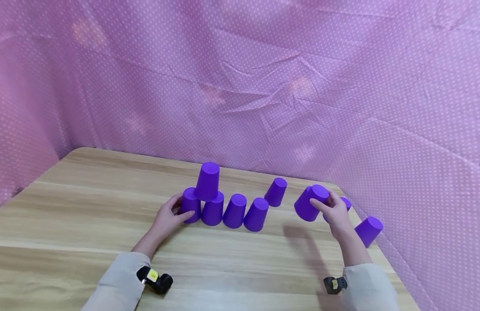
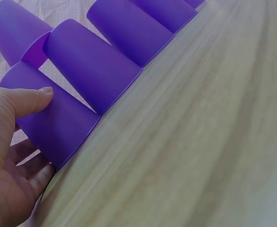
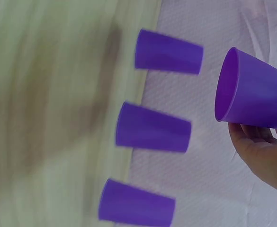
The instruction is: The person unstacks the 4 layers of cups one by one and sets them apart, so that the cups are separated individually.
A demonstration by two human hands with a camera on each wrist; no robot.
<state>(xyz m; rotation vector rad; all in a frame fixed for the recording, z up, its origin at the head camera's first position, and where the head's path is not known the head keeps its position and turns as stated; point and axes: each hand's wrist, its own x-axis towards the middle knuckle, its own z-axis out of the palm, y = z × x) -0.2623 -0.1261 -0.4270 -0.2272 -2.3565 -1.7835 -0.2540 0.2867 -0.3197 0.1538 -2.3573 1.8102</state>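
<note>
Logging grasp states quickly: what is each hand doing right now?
Left hand: grips the leftmost purple cup of the row, standing on the table.
Right hand: holds a tilted purple cup off the table.

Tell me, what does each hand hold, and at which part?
Right hand holds a lifted purple cup by its closed end. Left hand grips the leftmost cup by its side.

We see four cups (image 1: 224,210) in a row on the table (image 1: 68,224), a fifth cup (image 1: 207,181) atop the left two, a single cup (image 1: 276,191) behind-right
</note>
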